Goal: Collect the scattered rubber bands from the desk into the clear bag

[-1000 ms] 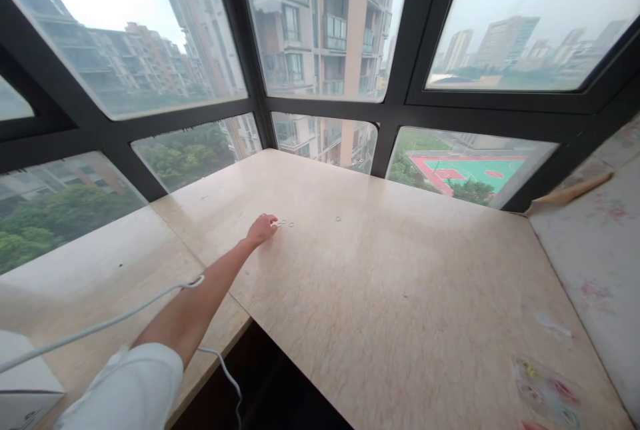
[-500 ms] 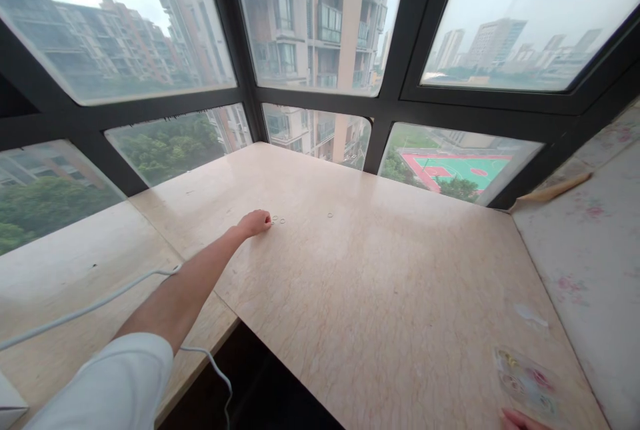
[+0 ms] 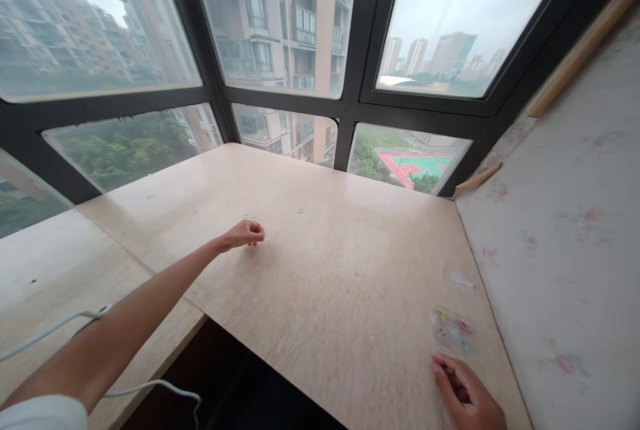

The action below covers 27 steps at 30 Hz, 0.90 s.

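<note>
My left hand (image 3: 245, 235) is just above the stone-look countertop, thumb and fingers pinched together. A thin sliver of a small ring (image 3: 265, 235) shows at its fingertips; the rest is hidden. Two small thin rings (image 3: 245, 217) lie just behind the hand, partly covered by it, and another small ring (image 3: 301, 211) lies farther right. At the lower right, my right hand (image 3: 469, 391) is curled with thumb and forefinger brought together, and nothing shows in it. Just beyond it lies a clear compartment box (image 3: 453, 330) with small coloured items inside.
The pale countertop (image 3: 330, 283) runs to dark-framed windows at the back. A clear plastic scrap (image 3: 460, 279) lies by the flowered wall (image 3: 560, 237) at right. A white cable (image 3: 50, 337) crosses near my left forearm. A dark gap (image 3: 215, 377) opens below the counter's front edge.
My left hand has drawn back from the rings toward me and lifted slightly. My right hand has come further into view beside the box. The view has turned right.
</note>
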### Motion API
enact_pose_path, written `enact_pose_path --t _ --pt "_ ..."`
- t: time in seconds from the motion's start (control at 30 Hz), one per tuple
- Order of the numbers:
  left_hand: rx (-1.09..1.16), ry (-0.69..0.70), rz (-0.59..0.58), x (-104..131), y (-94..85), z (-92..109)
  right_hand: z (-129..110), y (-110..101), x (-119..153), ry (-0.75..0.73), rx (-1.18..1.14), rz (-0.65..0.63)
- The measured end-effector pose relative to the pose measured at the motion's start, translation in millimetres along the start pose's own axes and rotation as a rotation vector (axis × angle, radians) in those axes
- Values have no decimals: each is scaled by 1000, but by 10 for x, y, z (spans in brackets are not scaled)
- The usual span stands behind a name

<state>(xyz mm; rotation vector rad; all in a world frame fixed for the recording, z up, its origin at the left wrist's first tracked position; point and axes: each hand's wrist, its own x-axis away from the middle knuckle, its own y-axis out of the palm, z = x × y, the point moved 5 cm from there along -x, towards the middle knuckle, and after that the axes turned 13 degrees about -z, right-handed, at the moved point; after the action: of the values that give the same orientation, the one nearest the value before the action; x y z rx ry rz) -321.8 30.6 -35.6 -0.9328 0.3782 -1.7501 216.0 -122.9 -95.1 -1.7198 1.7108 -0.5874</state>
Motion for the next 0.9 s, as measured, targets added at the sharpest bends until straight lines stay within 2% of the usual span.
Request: enact_pose_path --t 0.1,0.2,0.43,0.57,0.77,0.9 --pt "168 107 -82 -34 354 323 -111 18 26 -29 7 16" --pt "286 224 -178 -81 718 732 -215 26 38 -49 -3 -17" --pt "303 402 -340 -70 1570 1850 -347 -15 33 -36 -41 -45" --pt "257 519 -451 -31 2104 2361 -380 -37 32 -26 -65 -48" --pt "-43 788 -348 26 2648 3048 -408 -63 26 -23 -72 -45" --pt "-144 860 -311 -42 2925 3318 -410 -72 19 -21 -86 -49"
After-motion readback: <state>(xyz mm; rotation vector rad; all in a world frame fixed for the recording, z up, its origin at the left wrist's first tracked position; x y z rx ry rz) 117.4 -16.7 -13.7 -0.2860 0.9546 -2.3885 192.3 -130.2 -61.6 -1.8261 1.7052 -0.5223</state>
